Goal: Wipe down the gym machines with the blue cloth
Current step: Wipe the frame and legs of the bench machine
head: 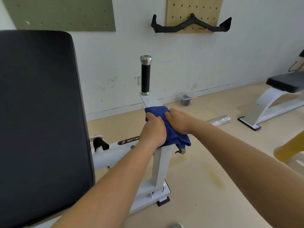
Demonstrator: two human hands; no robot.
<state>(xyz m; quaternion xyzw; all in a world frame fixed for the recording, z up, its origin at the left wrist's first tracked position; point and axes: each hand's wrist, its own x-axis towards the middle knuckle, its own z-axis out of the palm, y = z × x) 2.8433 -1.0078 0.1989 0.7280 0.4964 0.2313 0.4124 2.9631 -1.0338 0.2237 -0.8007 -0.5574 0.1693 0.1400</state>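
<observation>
Gripping a soft, crumpled blue cloth point(171, 129), the left hand point(153, 130) and right hand point(179, 120) hold it wrapped round a white square metal post point(162, 162) at centre. A black handle point(145, 78) with a shiny metal cap stands upright at 12 o'clock of the cloth. The padded black backrest point(41, 120) fills 9 o'clock, its rounded edge near the post. Bare tan floor point(213, 195) lies open toward 4 o'clock. Both hands' fingers curl tight into the folds, left and right of the post.
</observation>
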